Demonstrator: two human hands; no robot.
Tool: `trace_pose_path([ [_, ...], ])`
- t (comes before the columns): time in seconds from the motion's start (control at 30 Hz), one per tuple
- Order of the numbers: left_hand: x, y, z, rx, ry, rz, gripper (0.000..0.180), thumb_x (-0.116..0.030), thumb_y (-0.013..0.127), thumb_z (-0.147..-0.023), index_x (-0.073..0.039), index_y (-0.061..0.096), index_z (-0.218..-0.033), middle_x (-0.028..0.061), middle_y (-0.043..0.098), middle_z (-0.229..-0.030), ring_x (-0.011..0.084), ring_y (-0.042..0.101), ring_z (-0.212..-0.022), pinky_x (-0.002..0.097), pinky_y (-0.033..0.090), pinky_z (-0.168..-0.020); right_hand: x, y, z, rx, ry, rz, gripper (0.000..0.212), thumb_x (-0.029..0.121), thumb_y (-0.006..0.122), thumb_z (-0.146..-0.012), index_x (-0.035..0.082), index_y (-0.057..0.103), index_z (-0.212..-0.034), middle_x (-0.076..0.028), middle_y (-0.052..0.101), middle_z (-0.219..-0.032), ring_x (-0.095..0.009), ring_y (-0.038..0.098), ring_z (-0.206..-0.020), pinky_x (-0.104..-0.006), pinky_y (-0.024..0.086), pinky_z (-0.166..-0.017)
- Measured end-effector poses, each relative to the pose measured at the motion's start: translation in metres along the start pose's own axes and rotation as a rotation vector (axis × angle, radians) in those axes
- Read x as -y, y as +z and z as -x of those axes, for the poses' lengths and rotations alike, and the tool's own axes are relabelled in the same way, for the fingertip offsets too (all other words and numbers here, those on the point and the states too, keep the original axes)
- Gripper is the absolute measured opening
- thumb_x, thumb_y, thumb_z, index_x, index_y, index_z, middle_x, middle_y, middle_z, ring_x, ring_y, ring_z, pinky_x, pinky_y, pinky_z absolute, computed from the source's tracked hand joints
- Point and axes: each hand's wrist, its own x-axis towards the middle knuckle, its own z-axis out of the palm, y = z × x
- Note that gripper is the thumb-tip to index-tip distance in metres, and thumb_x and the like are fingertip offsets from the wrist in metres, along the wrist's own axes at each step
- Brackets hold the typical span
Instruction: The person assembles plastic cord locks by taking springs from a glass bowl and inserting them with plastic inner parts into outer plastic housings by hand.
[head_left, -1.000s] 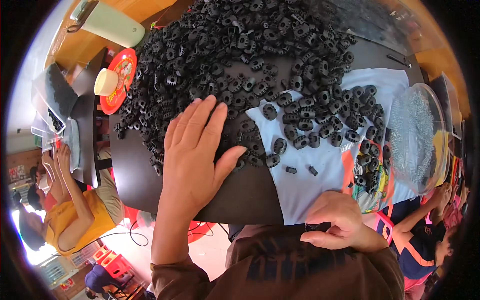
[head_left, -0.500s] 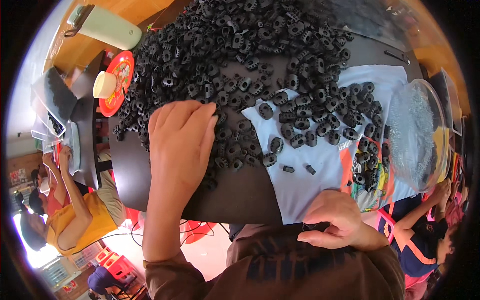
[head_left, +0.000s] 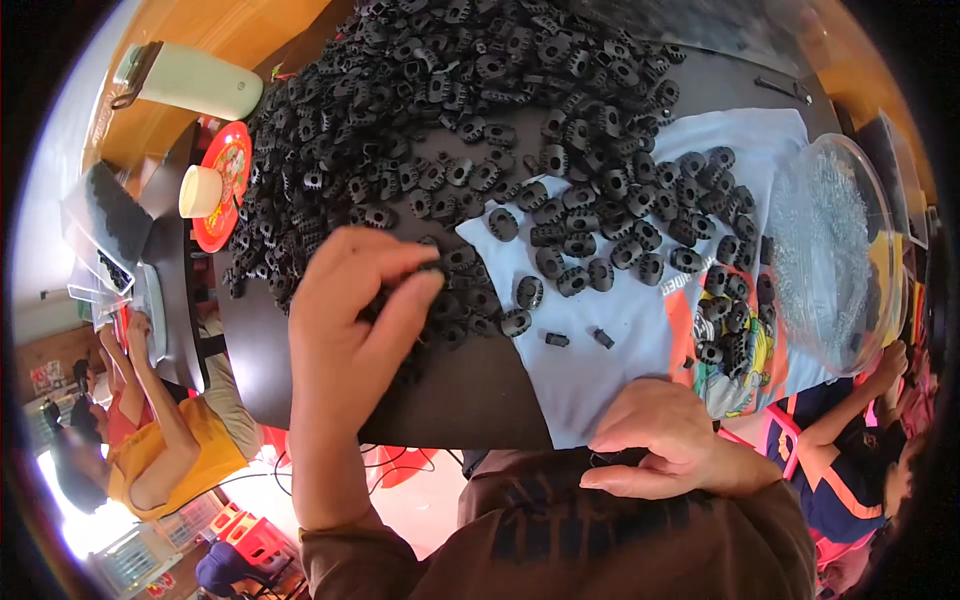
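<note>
A big heap of small black toothed plastic parts covers a dark table. More of the same parts lie on a light blue cloth at the right. My left hand curls over the near edge of the heap, fingers closed around a clump of black parts. My right hand rests low by my body at the table's near edge, fingers bent around something small and dark that I cannot make out.
A clear plastic bowl of small shiny pieces sits at the right. A red plate with a cream cup and a pale green case lie at the far left. People sit at the left and right.
My left hand went from lying flat and spread on the parts to curling up and gathering a clump of them. My right hand has barely moved.
</note>
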Motion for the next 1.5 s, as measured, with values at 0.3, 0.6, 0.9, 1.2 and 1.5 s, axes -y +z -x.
trace_pose_path([
  [0.3, -0.017, 0.024, 0.037, 0.229, -0.196, 1.261, 0.024, -0.009, 0.054, -0.078, 0.010, 0.062, -0.091, 0.0176, 0.057, -0.090, 0.0173, 0.054, -0.067, 0.0264, 0.044, -0.063, 0.001, -0.001, 0.001, -0.031, 0.023, -0.007, 0.029, 0.018, 0.081, -0.067, 0.006, 0.061, -0.085, -0.004, 0.058, -0.069, -0.020, 0.056, -0.054, -0.0298, 0.040, -0.048],
  [0.6, -0.038, 0.047, 0.047, 0.315, -0.491, 1.616, 0.019, -0.002, 0.052, -0.080, 0.008, 0.058, -0.095, 0.0199, 0.060, -0.084, 0.0184, 0.055, -0.055, 0.0247, 0.046, -0.051, 0.007, -0.012, 0.004, -0.084, 0.237, -0.401, 0.027, 0.000, 0.076, -0.071, -0.001, 0.058, -0.090, -0.008, 0.061, -0.078, -0.014, 0.057, -0.065, -0.0263, 0.042, -0.056],
  [0.9, -0.060, 0.052, 0.055, 0.384, -0.169, 0.800, 0.026, 0.004, 0.061, -0.079, -0.001, 0.065, -0.103, 0.0068, 0.059, -0.088, 0.0124, 0.053, -0.077, 0.0232, 0.041, -0.064, 0.005, -0.016, 0.007, -0.120, 0.279, -0.499, 0.028, -0.004, 0.077, -0.070, -0.002, 0.059, -0.092, -0.010, 0.063, -0.085, -0.016, 0.060, -0.076, -0.0264, 0.045, -0.066],
  [1.2, -0.064, 0.054, 0.059, 0.315, -0.015, 0.552, 0.025, 0.004, 0.063, -0.076, -0.001, 0.066, -0.101, 0.0073, 0.059, -0.091, 0.0139, 0.054, -0.074, 0.0244, 0.043, -0.063, 0.006, -0.013, 0.006, -0.139, 0.206, -0.401, 0.024, 0.001, 0.077, -0.071, 0.000, 0.061, -0.089, -0.010, 0.064, -0.082, -0.018, 0.062, -0.072, -0.0275, 0.045, -0.060],
  [1.5, -0.053, 0.053, 0.065, 0.266, -0.326, 1.339, 0.021, -0.003, 0.045, -0.086, 0.006, 0.053, -0.103, 0.0160, 0.056, -0.089, 0.0186, 0.057, -0.066, 0.0281, 0.048, -0.062, 0.004, -0.012, 0.001, -0.102, 0.078, -0.269, 0.028, 0.006, 0.080, -0.068, 0.002, 0.063, -0.090, -0.007, 0.064, -0.079, -0.020, 0.061, -0.067, -0.0288, 0.044, -0.055],
])
